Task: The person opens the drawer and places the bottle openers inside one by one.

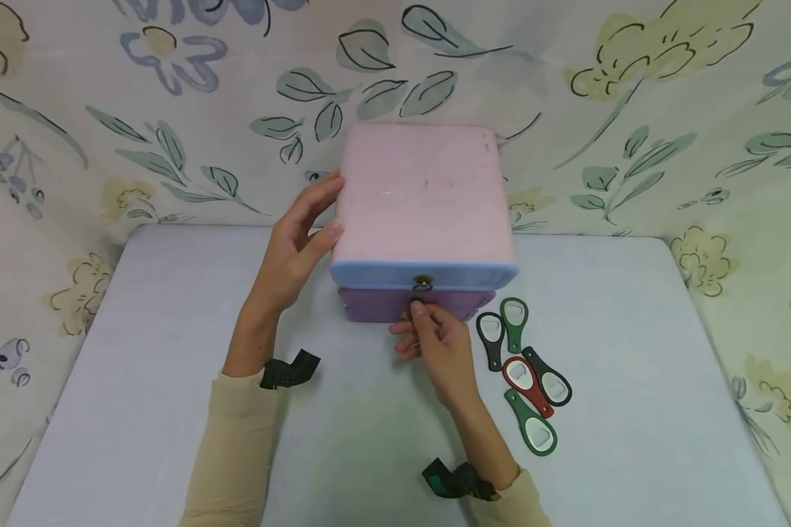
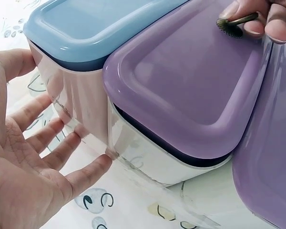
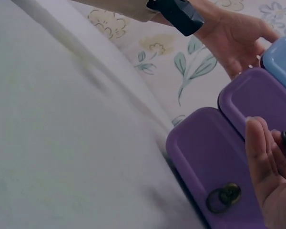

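A small drawer cabinet [image 1: 428, 194] with a pink top stands at the back of the table. Its top drawer front [image 2: 105, 26] is blue and the middle drawer front [image 2: 176, 86] purple, with a narrow dark gap behind each. My left hand [image 1: 288, 256] touches the cabinet's left side, its fingers spread and fairly straight in the left wrist view. With thumb and fingers my right hand [image 1: 438, 348] pinches the brass-coloured pull [image 2: 231, 27] of the middle purple drawer. Another purple drawer, lower down, has its own ring pull [image 3: 224, 196], which hangs free.
Several bottle openers lie right of my right hand: a green bottle opener [image 1: 514, 340], a black bottle opener [image 1: 494, 359], a red bottle opener [image 1: 542, 405] and more. The white table [image 1: 633, 366] meets a flower-patterned cloth [image 1: 534, 95] behind the cabinet.
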Demonstrator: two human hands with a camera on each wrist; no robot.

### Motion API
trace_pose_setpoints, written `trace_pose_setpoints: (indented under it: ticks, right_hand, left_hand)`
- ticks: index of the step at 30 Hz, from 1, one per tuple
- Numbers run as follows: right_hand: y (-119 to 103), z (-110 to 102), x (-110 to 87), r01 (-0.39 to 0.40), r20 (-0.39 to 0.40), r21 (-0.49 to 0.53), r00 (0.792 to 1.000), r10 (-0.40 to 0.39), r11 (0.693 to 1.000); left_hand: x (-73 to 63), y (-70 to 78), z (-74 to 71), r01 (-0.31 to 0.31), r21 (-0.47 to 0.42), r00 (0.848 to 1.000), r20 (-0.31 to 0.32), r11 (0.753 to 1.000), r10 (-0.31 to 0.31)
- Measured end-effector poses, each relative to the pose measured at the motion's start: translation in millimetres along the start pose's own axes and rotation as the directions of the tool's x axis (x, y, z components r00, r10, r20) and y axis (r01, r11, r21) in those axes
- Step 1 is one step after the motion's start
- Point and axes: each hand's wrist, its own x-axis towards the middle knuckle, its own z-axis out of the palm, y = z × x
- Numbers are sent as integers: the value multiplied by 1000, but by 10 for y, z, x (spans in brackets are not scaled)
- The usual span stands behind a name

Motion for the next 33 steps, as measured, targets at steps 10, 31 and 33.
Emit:
trace_pose_setpoints:
  ticks: [10,31,33]
  right_hand:
    - [-13,36,5,24,-3,7,1000,-24,1000]
    - [-34,41,-228,-10,-47,-35,999,8,999]
    - [-27,31,-277,-16,-38,-42,999,14,999]
  left_hand:
    - [-13,-31,-12,-17,-26,1000,7,1000,17]
    - [10,-11,-19,-16,7,999,52,1000,15]
    - [4,-5,-29,-14,15,999,47,1000,13]
